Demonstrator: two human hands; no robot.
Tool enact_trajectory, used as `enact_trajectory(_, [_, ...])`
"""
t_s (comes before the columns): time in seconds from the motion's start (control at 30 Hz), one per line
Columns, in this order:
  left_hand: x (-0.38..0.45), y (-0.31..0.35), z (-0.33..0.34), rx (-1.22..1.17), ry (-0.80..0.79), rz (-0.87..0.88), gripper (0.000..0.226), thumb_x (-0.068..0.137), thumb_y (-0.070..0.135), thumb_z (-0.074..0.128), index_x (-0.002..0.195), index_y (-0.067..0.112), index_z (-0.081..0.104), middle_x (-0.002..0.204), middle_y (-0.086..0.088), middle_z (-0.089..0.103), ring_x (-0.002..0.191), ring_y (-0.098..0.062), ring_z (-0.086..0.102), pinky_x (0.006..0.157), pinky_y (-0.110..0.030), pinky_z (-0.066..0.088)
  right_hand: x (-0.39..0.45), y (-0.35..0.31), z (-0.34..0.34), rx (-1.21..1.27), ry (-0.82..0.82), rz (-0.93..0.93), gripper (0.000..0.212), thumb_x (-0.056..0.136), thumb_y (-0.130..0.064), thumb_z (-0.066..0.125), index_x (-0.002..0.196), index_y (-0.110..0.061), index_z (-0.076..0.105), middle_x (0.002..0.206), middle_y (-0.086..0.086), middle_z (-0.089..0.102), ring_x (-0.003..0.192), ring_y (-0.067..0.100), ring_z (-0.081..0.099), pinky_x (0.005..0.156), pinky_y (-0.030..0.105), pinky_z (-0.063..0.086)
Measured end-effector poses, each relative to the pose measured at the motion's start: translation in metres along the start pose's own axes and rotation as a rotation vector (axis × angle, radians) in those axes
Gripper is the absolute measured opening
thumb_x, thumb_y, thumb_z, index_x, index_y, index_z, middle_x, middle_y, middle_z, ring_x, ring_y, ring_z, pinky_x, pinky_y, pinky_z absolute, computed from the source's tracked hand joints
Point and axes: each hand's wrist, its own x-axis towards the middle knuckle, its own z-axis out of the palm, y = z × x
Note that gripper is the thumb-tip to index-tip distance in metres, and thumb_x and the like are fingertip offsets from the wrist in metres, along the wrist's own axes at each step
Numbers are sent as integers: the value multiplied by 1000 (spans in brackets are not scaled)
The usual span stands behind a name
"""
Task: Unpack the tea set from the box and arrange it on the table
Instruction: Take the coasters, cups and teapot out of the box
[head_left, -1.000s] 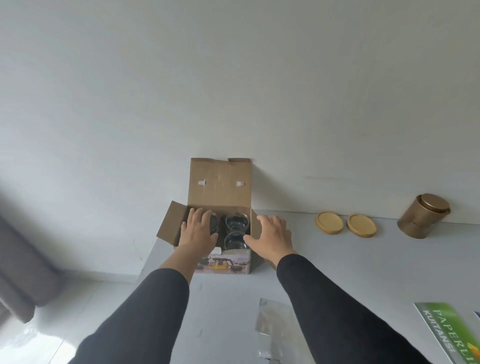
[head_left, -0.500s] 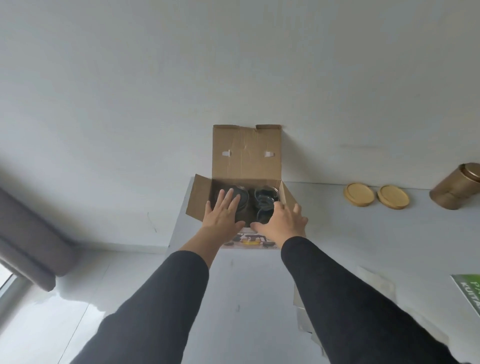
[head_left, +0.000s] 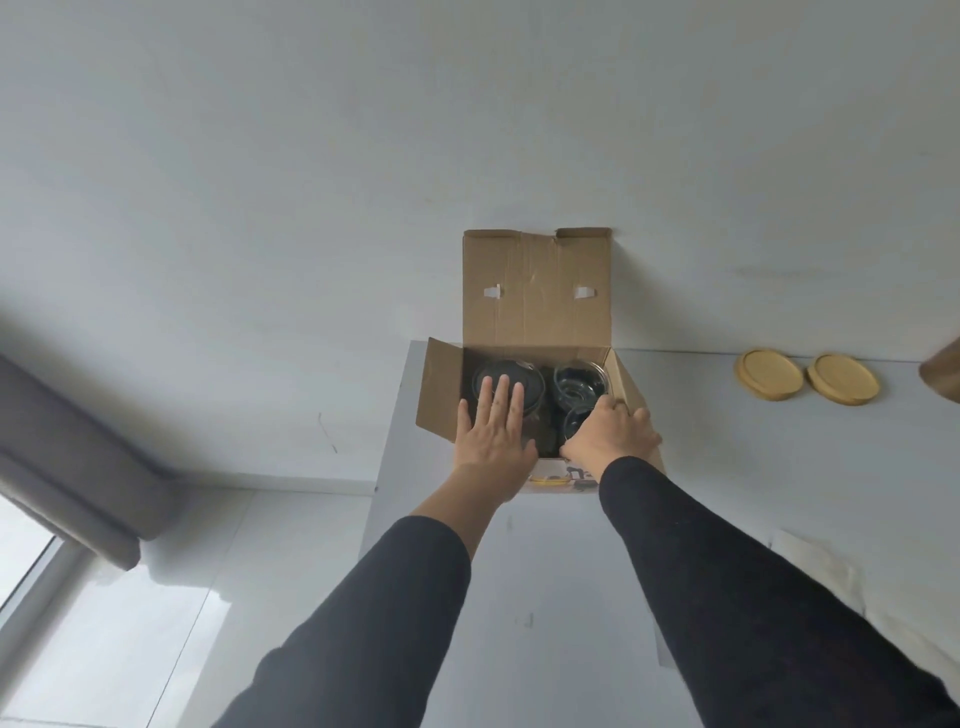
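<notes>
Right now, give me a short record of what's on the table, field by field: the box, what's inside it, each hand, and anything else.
box: cardboard box open at the table's far left corner, lid flap upright against the wall
contents: glass pieces, dark and hard to tell apart
left hand: left hand flat, fingers spread over the left glass piece
right hand: right hand curled over the box's near right edge; grip unclear
other items: two round wooden coasters to the right by the wall
unpacked so far: no glass piece visible outside the box

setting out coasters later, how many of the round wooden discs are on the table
2: left wooden disc and right wooden disc lie flat, side by side, by the wall, right of the box. More may sit beyond the frame's right edge.
</notes>
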Motion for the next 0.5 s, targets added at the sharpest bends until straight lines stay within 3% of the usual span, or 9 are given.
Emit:
enact_trajectory(0.33, [2, 1, 0, -23, -1, 7, 66, 100, 40, 19, 149, 16, -18, 157, -5, -25, 143, -26, -27, 116, -48, -9, 4, 8, -14, 30, 55, -107, 79, 68, -49, 74, 133, -16, 44, 136, 5, 47, 128, 29, 35, 99, 44, 37])
enact_trajectory(0.5, [-1, 5, -4, -90, -4, -23, 63, 100, 34, 17, 150, 17, -17, 158, -4, -23, 143, -26, -25, 117, -49, -9, 2, 23, -31, 293, 110, -214, 81, 71, -52, 73, 136, -14, 41, 129, 8, 42, 121, 27, 45, 98, 40, 44])
